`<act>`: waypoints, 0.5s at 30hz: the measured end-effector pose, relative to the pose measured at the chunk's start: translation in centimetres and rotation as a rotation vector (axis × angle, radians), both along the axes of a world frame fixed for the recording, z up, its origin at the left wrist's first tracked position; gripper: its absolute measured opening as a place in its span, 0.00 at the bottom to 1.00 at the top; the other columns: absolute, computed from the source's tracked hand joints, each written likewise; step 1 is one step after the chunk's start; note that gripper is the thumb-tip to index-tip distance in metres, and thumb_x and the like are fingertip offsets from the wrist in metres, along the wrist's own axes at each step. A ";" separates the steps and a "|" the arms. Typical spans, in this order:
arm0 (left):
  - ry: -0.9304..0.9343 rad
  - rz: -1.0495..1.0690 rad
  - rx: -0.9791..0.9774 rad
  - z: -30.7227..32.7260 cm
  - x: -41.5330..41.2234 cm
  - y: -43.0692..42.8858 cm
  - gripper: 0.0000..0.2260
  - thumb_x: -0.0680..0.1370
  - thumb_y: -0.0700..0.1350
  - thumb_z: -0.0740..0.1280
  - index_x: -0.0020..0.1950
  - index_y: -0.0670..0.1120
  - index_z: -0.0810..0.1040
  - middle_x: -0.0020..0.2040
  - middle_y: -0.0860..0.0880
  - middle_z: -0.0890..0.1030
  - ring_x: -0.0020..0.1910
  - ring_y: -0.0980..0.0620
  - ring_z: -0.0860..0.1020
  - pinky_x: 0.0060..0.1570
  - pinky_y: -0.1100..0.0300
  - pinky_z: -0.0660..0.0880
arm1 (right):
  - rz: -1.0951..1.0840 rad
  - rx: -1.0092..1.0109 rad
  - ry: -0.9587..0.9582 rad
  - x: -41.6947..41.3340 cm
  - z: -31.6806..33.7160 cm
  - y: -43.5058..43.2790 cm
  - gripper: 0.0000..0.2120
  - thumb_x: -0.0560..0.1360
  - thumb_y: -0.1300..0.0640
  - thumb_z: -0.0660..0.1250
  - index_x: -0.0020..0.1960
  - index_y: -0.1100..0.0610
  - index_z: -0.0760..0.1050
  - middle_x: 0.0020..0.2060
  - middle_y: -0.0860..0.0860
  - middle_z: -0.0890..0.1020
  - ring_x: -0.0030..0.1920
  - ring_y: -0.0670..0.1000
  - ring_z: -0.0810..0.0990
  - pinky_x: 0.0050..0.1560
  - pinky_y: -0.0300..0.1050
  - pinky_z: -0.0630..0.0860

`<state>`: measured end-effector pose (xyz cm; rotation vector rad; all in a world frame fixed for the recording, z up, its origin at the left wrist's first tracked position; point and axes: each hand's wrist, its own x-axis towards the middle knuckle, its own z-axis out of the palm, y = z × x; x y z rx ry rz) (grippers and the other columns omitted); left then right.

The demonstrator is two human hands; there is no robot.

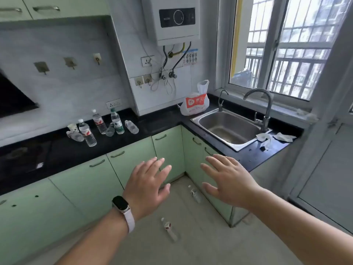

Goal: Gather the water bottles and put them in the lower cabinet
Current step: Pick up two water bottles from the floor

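Note:
Several clear water bottles stand or lie on the black countertop (63, 152) at the left: a red-labelled one (87, 133), another red-labelled one (99, 121), a green-labelled one (117, 121), and one lying down (131, 127). Two more bottles lie on the floor, one near the corner (195, 194) and one closer to me (169, 229). The green lower cabinet doors (168, 150) are all closed. My left hand (149, 186), with a watch on the wrist, and my right hand (229, 180) hover over the floor with fingers spread, holding nothing.
A steel sink (229, 129) with a tall tap (264, 109) sits in the right counter under the window. A white and red plastic bag (195, 104) stands in the corner. Crumpled paper (275, 137) lies right of the sink. A cooktop (24, 155) is at the left.

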<state>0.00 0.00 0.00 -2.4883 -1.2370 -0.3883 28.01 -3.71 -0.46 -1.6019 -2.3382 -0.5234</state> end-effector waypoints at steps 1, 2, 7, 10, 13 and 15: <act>0.009 0.001 -0.016 0.0 0.6 0.4 0.22 0.75 0.55 0.61 0.65 0.48 0.80 0.65 0.43 0.80 0.65 0.41 0.78 0.65 0.45 0.71 | 0.002 -0.021 -0.001 0.6 0.1 0.5 0.27 0.73 0.37 0.60 0.63 0.52 0.78 0.59 0.52 0.80 0.63 0.57 0.77 0.62 0.53 0.74; 0.007 0.010 -0.026 0.2 1.2 0.7 0.22 0.75 0.55 0.61 0.65 0.48 0.80 0.65 0.43 0.80 0.65 0.41 0.78 0.65 0.44 0.73 | -0.007 -0.034 0.021 1.0 0.3 1.0 0.27 0.72 0.37 0.60 0.63 0.52 0.78 0.59 0.52 0.80 0.62 0.57 0.78 0.61 0.53 0.75; 0.036 0.070 -0.060 -0.2 2.6 3.6 0.22 0.76 0.56 0.61 0.65 0.48 0.80 0.65 0.43 0.80 0.65 0.41 0.78 0.64 0.43 0.74 | 0.055 -0.028 0.037 2.3 -0.7 4.5 0.27 0.73 0.37 0.59 0.64 0.53 0.78 0.59 0.52 0.80 0.62 0.58 0.78 0.61 0.54 0.76; 0.025 0.084 -0.050 -1.4 2.6 5.5 0.22 0.76 0.56 0.61 0.65 0.48 0.80 0.66 0.44 0.80 0.65 0.41 0.78 0.65 0.44 0.73 | 0.069 -0.024 0.046 2.1 -1.3 7.1 0.27 0.73 0.37 0.59 0.64 0.52 0.77 0.59 0.52 0.81 0.62 0.57 0.78 0.61 0.53 0.76; 0.001 0.095 -0.065 -3.1 2.0 8.3 0.22 0.76 0.56 0.61 0.65 0.48 0.81 0.65 0.44 0.81 0.65 0.41 0.78 0.66 0.47 0.66 | 0.103 -0.046 0.047 1.6 -2.4 10.1 0.27 0.72 0.37 0.62 0.64 0.52 0.78 0.59 0.51 0.81 0.62 0.56 0.78 0.60 0.52 0.76; -0.012 0.100 -0.086 -4.2 1.6 10.5 0.22 0.76 0.55 0.61 0.64 0.48 0.81 0.65 0.44 0.81 0.65 0.40 0.78 0.65 0.48 0.64 | 0.107 -0.068 0.031 1.3 -3.0 12.4 0.27 0.72 0.37 0.64 0.64 0.52 0.78 0.59 0.51 0.80 0.62 0.56 0.78 0.61 0.52 0.76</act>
